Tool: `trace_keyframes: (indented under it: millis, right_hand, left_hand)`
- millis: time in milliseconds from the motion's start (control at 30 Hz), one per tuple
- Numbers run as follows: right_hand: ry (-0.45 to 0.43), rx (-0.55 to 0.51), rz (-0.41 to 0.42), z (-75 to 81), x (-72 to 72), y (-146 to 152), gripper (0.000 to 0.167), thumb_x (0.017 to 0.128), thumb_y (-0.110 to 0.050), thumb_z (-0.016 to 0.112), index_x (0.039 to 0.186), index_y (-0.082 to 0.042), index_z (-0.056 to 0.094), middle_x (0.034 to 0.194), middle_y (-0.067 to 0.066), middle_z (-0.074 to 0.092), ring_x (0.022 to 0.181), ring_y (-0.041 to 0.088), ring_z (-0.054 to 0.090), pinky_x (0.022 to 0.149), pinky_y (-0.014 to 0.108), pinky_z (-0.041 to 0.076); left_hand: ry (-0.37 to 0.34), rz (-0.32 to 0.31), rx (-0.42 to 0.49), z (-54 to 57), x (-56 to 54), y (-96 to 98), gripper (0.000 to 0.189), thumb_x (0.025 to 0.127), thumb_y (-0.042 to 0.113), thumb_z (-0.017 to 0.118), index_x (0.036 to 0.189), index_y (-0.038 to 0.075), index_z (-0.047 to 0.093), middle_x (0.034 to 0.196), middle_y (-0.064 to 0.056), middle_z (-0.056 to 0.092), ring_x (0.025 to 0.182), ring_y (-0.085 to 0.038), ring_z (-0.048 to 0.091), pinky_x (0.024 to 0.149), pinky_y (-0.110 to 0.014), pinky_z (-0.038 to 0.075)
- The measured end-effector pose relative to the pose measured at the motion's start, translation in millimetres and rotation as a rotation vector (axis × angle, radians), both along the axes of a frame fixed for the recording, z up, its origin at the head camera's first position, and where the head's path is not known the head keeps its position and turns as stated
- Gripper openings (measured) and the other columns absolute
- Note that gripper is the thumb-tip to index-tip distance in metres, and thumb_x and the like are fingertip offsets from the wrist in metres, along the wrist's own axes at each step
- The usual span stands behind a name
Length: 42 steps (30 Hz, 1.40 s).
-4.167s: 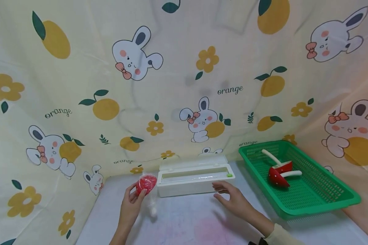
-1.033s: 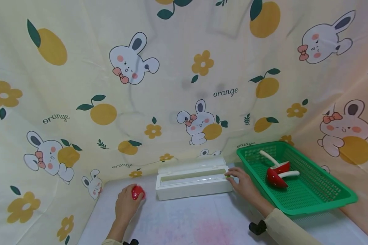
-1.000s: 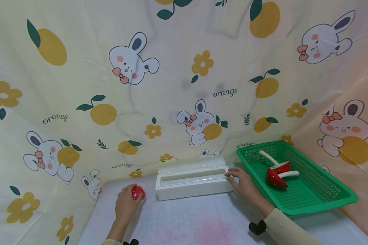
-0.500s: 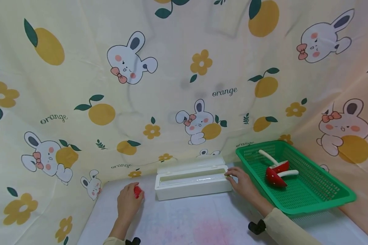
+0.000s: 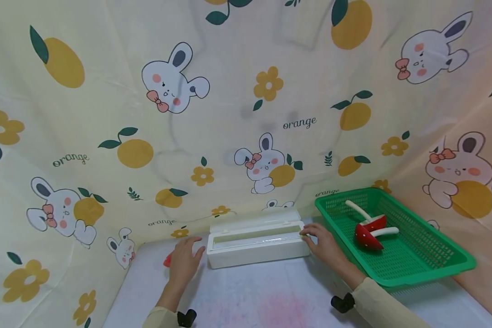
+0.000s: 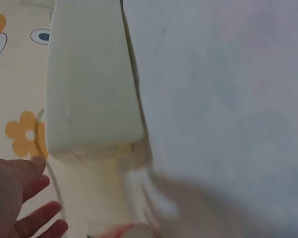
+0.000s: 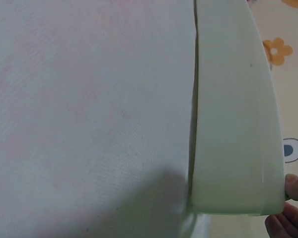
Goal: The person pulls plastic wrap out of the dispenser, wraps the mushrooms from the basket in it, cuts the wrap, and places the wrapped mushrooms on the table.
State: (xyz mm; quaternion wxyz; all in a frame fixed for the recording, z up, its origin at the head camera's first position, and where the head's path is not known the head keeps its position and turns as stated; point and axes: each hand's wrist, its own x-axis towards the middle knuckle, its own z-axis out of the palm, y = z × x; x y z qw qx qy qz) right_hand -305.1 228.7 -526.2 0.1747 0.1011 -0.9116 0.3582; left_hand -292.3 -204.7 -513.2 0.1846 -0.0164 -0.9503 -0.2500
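Observation:
A long white cling film dispenser stands on the table with its lid tilted up at the back. My right hand pinches the small green slide cutter at the dispenser's right end; in the right wrist view, thumb and fingers meet at that corner. My left hand is just off the left end, fingers apart and holding nothing. Partly hidden behind it lies a red toy mushroom, which appears only as a blur at the bottom of the left wrist view.
A green plastic basket stands at the right, holding two red mushroom halves with white stems. A patterned cloth hangs behind the white-covered table.
My left hand has let go of the film-wrapped mushroom at the left and moved right toward the dispenser. Earlier, my right hand reached the green slide cutter, and it stays there.

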Motion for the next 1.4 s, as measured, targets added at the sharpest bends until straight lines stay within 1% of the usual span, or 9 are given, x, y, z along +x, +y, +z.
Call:
trace_keyframes:
  millis: [133,267,400,500,567,700,800,1100,1400]
  right_hand:
    - [-0.012,-0.008,0.004,-0.1,-0.4,0,0.016,0.098,-0.002,0.076,0.113,-0.007,0.080,0.132,0.019,0.067,0.127,0.043,0.062,0.103,0.060,0.056]
    - [0.005,-0.005,0.015,-0.6,-0.1,0,0.016,0.098,-0.001,0.077,0.112,-0.007,0.080,0.131,0.020,0.067,0.125,0.043,0.063,0.102,0.060,0.057]
    - [0.020,-0.010,0.024,-0.8,0.6,-1,0.015,0.097,0.000,0.077,0.111,-0.006,0.080,0.129,0.020,0.067,0.123,0.043,0.063,0.101,0.060,0.057]
    - [0.016,-0.007,0.019,-0.3,0.6,-1,0.015,0.097,-0.001,0.078,0.111,-0.006,0.080,0.129,0.020,0.067,0.123,0.044,0.063,0.101,0.061,0.057]
    - [0.014,-0.003,0.017,0.0,0.5,-1,0.015,0.097,-0.001,0.077,0.111,-0.006,0.080,0.130,0.020,0.067,0.124,0.044,0.063,0.101,0.061,0.057]
    - [0.014,-0.005,0.019,1.1,0.7,-1,0.014,0.098,-0.001,0.077,0.111,-0.006,0.080,0.129,0.019,0.067,0.123,0.043,0.063,0.102,0.060,0.057]
    - [0.013,-0.006,0.021,1.8,0.4,-1,0.014,0.098,-0.001,0.077,0.111,-0.005,0.080,0.129,0.019,0.067,0.123,0.042,0.063,0.102,0.059,0.057]
    - [-0.014,-0.009,0.021,6.2,1.5,-2,0.014,0.098,-0.003,0.077,0.112,-0.005,0.079,0.130,0.019,0.067,0.123,0.041,0.063,0.102,0.060,0.057]
    - [-0.003,0.021,0.024,6.4,-0.1,-4,0.012,0.096,-0.007,0.081,0.108,-0.006,0.080,0.125,0.017,0.069,0.115,0.037,0.065,0.096,0.055,0.060]
  left_hand:
    - [-0.035,-0.053,0.027,5.3,-3.4,10.5,0.031,0.100,0.021,0.078,0.130,0.012,0.073,0.141,-0.016,0.065,0.137,-0.040,0.055,0.116,-0.061,0.044]
    - [-0.066,-0.090,0.057,8.0,-6.3,17.9,0.028,0.101,0.022,0.078,0.129,0.016,0.075,0.141,-0.013,0.065,0.138,-0.038,0.054,0.115,-0.062,0.045]
    - [-0.070,-0.154,0.073,6.7,-12.4,24.2,0.024,0.101,0.020,0.077,0.125,0.017,0.076,0.137,-0.013,0.066,0.134,-0.037,0.056,0.114,-0.060,0.047]
    - [-0.086,-0.207,0.067,4.0,-17.8,29.1,0.023,0.102,0.018,0.075,0.125,0.017,0.077,0.134,-0.012,0.068,0.132,-0.036,0.056,0.113,-0.057,0.048]
    - [-0.103,-0.226,0.053,3.1,-20.3,32.2,0.023,0.102,0.018,0.075,0.125,0.018,0.077,0.132,-0.010,0.070,0.130,-0.034,0.056,0.111,-0.055,0.050]
    - [-0.119,-0.239,0.015,4.7,-22.6,37.2,0.025,0.102,0.017,0.075,0.127,0.018,0.078,0.128,-0.007,0.072,0.127,-0.032,0.055,0.109,-0.053,0.051]
    - [-0.130,-0.248,0.013,7.1,-23.6,39.3,0.024,0.102,0.017,0.075,0.126,0.018,0.079,0.125,-0.006,0.073,0.127,-0.031,0.054,0.108,-0.053,0.050]
    - [-0.140,-0.287,0.029,10.1,-26.4,40.3,0.011,0.102,0.015,0.074,0.109,0.020,0.082,0.115,-0.004,0.073,0.123,-0.031,0.052,0.105,-0.055,0.044]
    - [-0.171,-0.199,0.079,8.0,-31.3,43.7,0.004,0.100,0.020,0.078,0.103,0.022,0.080,0.103,0.004,0.073,0.116,-0.026,0.054,0.100,-0.048,0.051]
